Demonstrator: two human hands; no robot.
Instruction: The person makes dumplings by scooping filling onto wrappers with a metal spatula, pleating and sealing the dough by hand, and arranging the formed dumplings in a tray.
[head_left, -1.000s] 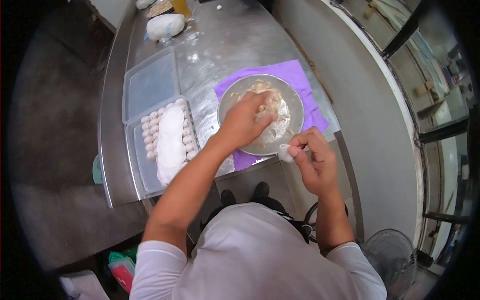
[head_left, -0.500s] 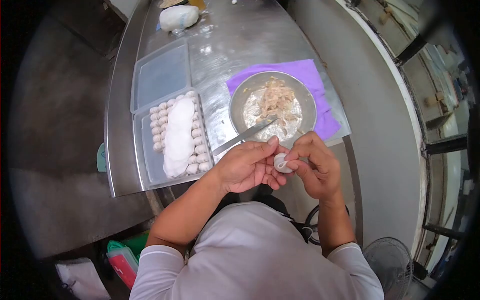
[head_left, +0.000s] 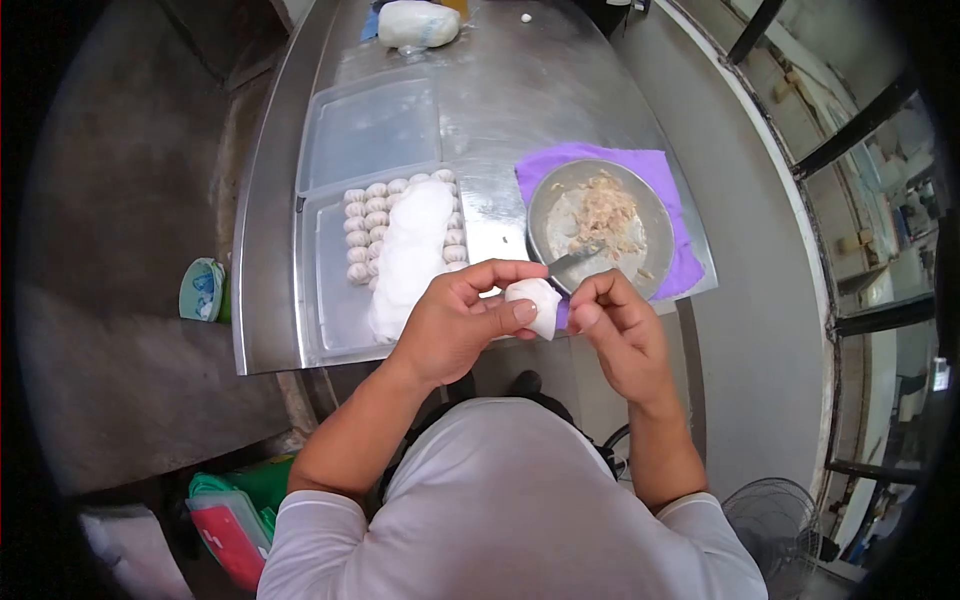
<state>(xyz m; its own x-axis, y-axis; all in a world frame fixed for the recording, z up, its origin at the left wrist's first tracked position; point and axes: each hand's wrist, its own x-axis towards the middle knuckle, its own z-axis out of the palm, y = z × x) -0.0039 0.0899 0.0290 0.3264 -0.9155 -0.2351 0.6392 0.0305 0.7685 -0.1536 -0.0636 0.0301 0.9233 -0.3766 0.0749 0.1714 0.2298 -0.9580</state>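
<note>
Well, left hand (head_left: pixel 440 335): I have it partly closed, thumb and fingers round a white wrapper (head_left: pixel 536 304) over the near edge of the tabletop (head_left: pixel 500 110); a light hold should spare the thin skin.
Right hand (head_left: pixel 630 345): curled, thumb and forefinger nearly meeting beside the wrapper. I cannot tell whether they grip it; small, even pinches would suit it.
Blade (head_left: pixel 575 260): reaching over the bowl's rim, its other end hidden from me.
Bowl (head_left: pixel 540 200): on purple cloth (head_left: pixel 690 270) at the near right corner, holding loose filling (head_left: pixel 605 210).
Tray (head_left: pixel 335 290): near left corner, pleated dumplings (head_left: pixel 357 240) in rows, white stack (head_left: pixel 412 250) on top.
Lid (head_left: pixel 370 130): open beyond the tray.
Bag (head_left: pixel 418 24): white, toward the far left corner.
</note>
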